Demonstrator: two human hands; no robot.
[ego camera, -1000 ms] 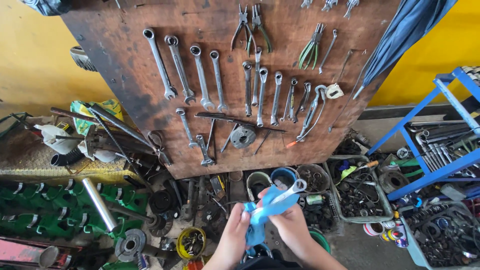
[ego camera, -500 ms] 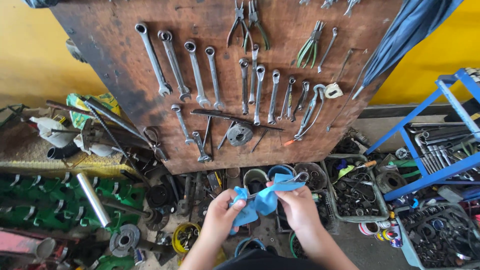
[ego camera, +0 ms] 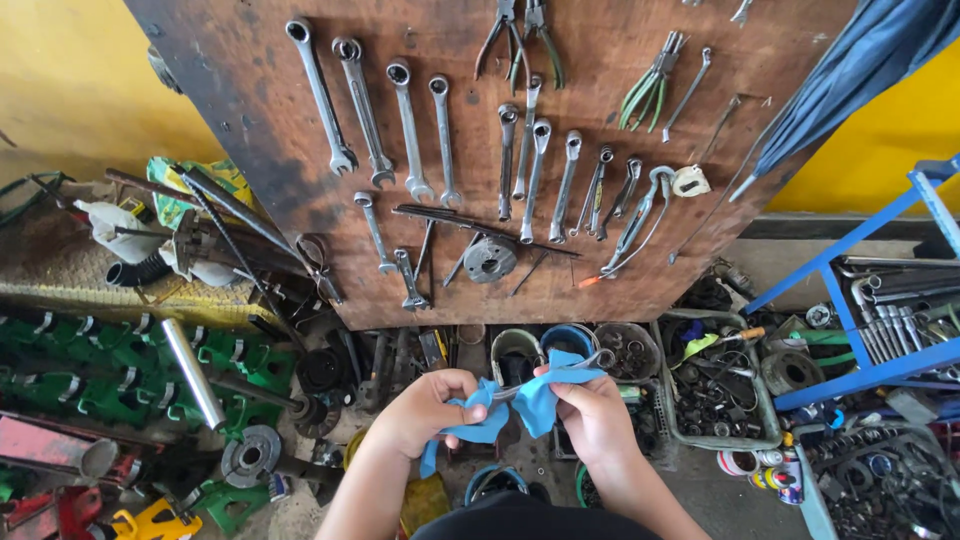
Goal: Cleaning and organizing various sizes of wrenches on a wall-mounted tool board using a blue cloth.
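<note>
Both hands — left, right — pinch the blue cloth around a wrench; better wrap snugly, rub lengthwise.

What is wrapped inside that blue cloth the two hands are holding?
A slim metal tool pokes out of the blue cloth near the right hand. The left hand pinches the other end. The rest of the tool is covered.

A mechanic's workshop: wrenches and pliers hang on a worn wooden board against a yellow wall, with tubs of greasy metal parts crowding the floor beside a blue rack.
</note>
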